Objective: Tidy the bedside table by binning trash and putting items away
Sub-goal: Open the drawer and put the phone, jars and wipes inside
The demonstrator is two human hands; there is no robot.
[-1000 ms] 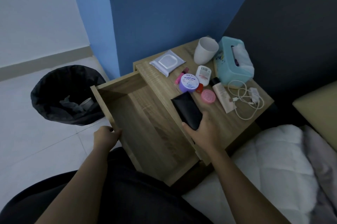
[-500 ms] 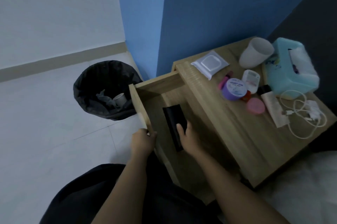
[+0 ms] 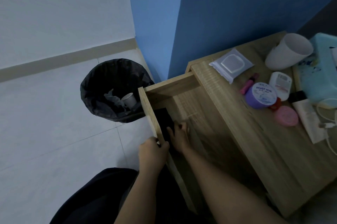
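Observation:
The bedside table's drawer (image 3: 193,112) is pulled out. A black wallet (image 3: 163,119) lies inside it, against the front panel. My right hand (image 3: 177,137) reaches into the drawer and holds the wallet's near end, thumb on top. My left hand (image 3: 153,151) grips the top edge of the drawer's front panel. On the table top (image 3: 255,147) sit a wipes pack (image 3: 230,63), a white cup (image 3: 288,52), a purple jar (image 3: 260,96), a pink lid (image 3: 286,118), a small white bottle (image 3: 280,85), a pink tube (image 3: 249,85) and a white cable (image 3: 328,129).
A black-lined bin (image 3: 94,85) stands on the tiled floor left of the drawer, with a paper cup (image 3: 128,100) and crumpled trash inside. A teal tissue box (image 3: 322,70) sits at the table's far right. Blue walls close the corner behind.
My right hand carried the black wallet off the table top and down into the drawer, then left against the front panel. My left hand kept its grip on the drawer front.

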